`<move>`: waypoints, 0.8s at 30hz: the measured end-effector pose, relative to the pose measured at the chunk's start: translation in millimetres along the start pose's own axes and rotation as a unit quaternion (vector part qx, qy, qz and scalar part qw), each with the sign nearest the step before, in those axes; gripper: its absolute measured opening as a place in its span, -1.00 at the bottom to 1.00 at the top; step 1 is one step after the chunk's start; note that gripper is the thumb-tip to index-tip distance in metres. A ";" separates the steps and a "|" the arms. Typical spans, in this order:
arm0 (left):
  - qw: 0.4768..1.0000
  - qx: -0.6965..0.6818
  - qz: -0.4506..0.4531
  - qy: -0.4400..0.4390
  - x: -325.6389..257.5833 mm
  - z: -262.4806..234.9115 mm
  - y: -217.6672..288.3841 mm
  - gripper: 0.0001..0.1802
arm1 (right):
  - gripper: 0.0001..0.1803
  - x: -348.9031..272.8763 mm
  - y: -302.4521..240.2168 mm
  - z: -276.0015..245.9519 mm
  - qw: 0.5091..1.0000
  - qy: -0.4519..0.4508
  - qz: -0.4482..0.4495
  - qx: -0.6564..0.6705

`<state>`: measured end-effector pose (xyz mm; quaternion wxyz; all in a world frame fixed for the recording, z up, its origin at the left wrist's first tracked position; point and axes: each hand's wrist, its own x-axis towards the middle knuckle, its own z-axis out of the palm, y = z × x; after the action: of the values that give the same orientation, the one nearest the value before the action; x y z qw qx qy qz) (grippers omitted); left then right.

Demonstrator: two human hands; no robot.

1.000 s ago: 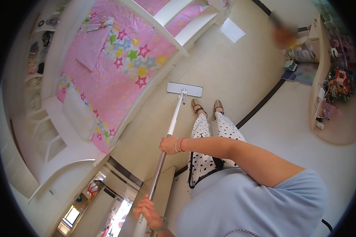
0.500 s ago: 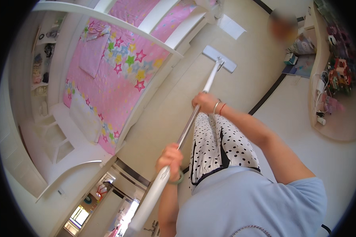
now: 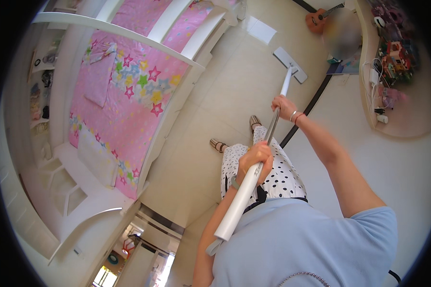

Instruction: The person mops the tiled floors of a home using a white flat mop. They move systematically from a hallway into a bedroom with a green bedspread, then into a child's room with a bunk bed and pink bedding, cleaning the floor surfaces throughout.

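Note:
A flat mop runs diagonally across the view, its white and silver handle rising from the floor toward my chest. Its rectangular mop head lies on the tiles at the far right of the walkway. Closed round the handle's lower part is my right hand, with a bracelet and a red string at the wrist. My left hand grips the thicker white upper section, nearer my body. The handle's top end sticks out past my left hand, in front of my shirt.
A bed with pink star-patterned bedding and a white rail stands on the left. A small guitar leans at the far right, beside a blurred patch. On the right, a curved desk holds toys and cables. A doorway opens at lower left.
Both hands and the mop have moved right; the mop head has slid right and slightly farther away. The handle's top end now shows. My feet have come into view.

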<state>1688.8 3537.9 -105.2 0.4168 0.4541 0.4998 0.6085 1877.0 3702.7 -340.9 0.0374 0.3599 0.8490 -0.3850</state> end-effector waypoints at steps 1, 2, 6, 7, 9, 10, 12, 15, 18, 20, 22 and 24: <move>1.000 -0.003 -0.005 -0.009 -12.6 -9.2 5.9 -0.79 | -0.88 -9.5 -13.1 8.2 1.000 0.007 0.001 0.011; 1.000 -0.007 -0.010 -0.020 -23.7 -18.1 11.0 -0.79 | -0.86 -18.2 -28.4 17.0 1.000 0.016 0.005 0.022; 0.998 0.004 -0.042 -0.056 -63.9 -72.2 42.9 -0.80 | -0.90 -37.9 -96.9 68.2 0.997 0.060 0.022 0.053; 0.997 0.006 -0.047 -0.056 -74.2 -89.6 52.7 -0.81 | -0.89 -38.2 -112.0 88.2 0.996 0.067 0.007 0.065; 0.997 0.012 -0.058 -0.052 -96.8 -130.6 70.5 -0.83 | -0.88 -31.0 -153.1 125.0 0.993 0.077 -0.020 0.086; 0.996 0.019 -0.069 -0.048 -105.4 -155.6 79.8 -0.82 | -0.88 -24.2 -178.0 142.8 0.992 0.082 -0.028 0.092; 0.993 0.044 -0.104 -0.026 -119.2 -200.9 111.1 -0.84 | -0.88 -11.6 -236.6 171.0 0.987 0.092 -0.050 0.118; 0.986 0.101 -0.130 -0.025 -124.6 -253.0 156.3 -0.87 | -0.90 8.6 -307.6 206.2 0.980 0.104 -0.053 0.164; 0.979 0.152 -0.135 -0.027 -119.5 -271.8 191.1 -0.85 | -0.93 26.0 -358.9 215.0 0.976 0.077 -0.056 0.195; 0.974 0.180 -0.124 -0.057 -109.3 -265.4 204.7 -0.83 | -0.93 34.0 -373.4 218.8 0.966 0.086 -0.083 0.228; 0.968 0.204 -0.121 -0.085 -98.9 -250.7 215.4 -0.83 | -0.91 32.9 -378.9 212.7 0.958 0.073 -0.110 0.256; 0.961 0.221 -0.123 -0.116 -89.8 -234.9 219.6 -0.83 | -0.88 28.9 -380.0 191.5 0.952 0.043 -0.133 0.274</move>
<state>1471.0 3364.1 78.7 0.4329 0.5376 0.6216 0.3705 1571.5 3420.3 -246.7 -0.1503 0.2563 0.7518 -0.5887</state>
